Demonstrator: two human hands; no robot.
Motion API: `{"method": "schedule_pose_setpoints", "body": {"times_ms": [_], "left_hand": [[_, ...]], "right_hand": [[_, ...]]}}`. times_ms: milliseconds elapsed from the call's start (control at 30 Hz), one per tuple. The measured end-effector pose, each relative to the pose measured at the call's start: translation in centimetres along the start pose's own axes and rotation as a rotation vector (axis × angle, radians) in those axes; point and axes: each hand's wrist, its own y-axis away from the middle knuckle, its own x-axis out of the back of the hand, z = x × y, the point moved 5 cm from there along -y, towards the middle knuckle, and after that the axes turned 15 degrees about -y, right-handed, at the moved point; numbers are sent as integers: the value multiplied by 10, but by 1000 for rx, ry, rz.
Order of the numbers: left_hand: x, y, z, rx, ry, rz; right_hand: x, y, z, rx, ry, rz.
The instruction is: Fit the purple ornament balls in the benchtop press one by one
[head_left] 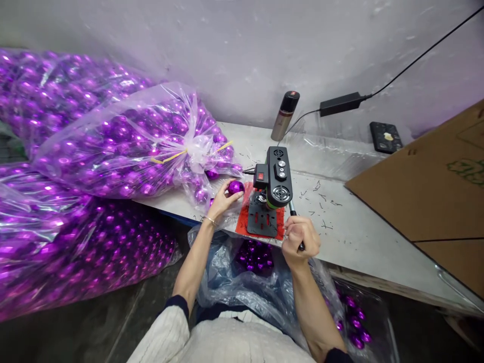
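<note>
A shiny purple bauble [236, 188] is held in the fingers of my left hand [224, 198], just left of a small black bench press [279, 174]. My right hand [301, 237] is wrapped round the black-gripped lever [293, 207] on the right side of this machine. The press stands on a slotted dark base plate [261, 225], which rests on a red sheet [242, 225]. A box with a red switch [260, 176] is fixed to the machine's left side.
Large clear bags of purple baubles [113, 146] crowd the left. An open plastic bag [223, 282] with baubles hangs at the table's front edge. A spray can [285, 116], a power adapter [340, 104], a dark phone [385, 136] and a cardboard box [427, 186] are beyond and right.
</note>
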Motion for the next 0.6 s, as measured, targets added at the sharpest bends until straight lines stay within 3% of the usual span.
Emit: {"method": "schedule_pose_setpoints", "body": {"times_ms": [133, 300, 600], "left_hand": [[-21, 38, -13, 73, 317, -55], [-50, 55, -38, 173, 438, 17], [-73, 56, -40, -111, -139, 57]], "right_hand": [[-2, -8, -3, -14, 4, 18], [-2, -23, -7, -50, 3, 41], [-2, -26, -9, -41, 5, 8]]}}
